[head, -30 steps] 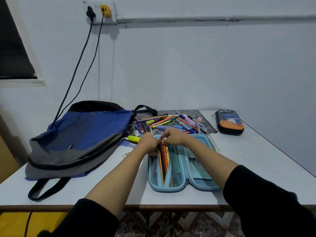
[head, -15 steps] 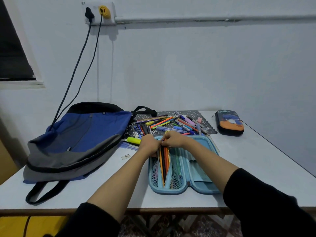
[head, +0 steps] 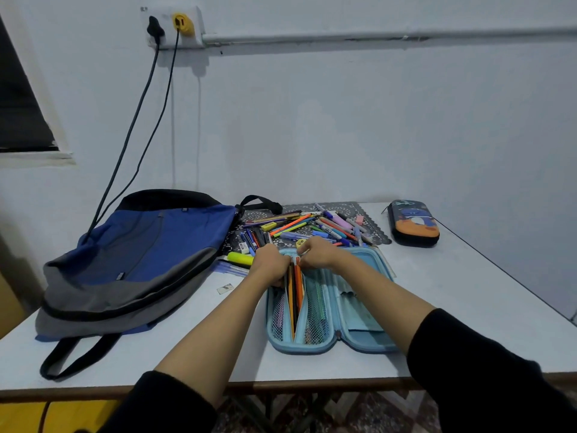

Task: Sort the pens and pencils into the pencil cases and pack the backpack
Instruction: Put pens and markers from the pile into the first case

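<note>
An open light-blue pencil case (head: 362, 335) lies flat in front of me, with mesh pockets on its left half. Orange, yellow and dark pencils (head: 295, 292) stand bundled in that left half. My left hand (head: 271, 264) grips the pencils' upper ends from the left. My right hand (head: 318, 253) pinches their tips from the right at the case's far edge. A heap of loose pens and pencils (head: 312, 228) lies on a dark patterned mat just beyond. The blue and grey backpack (head: 137, 260) lies flat on the left. A second, dark zipped pencil case (head: 413, 223) sits far right.
A yellow highlighter (head: 240, 258) and blue pens lie between the backpack and the open case. A small scrap (head: 225, 289) lies on the white table (head: 468, 292). Two cables hang from a wall socket (head: 175, 26) down behind the backpack. The wall stands close behind.
Both hands stay at the top of the pencil bundle with barely any shift. The view has tilted slightly.
</note>
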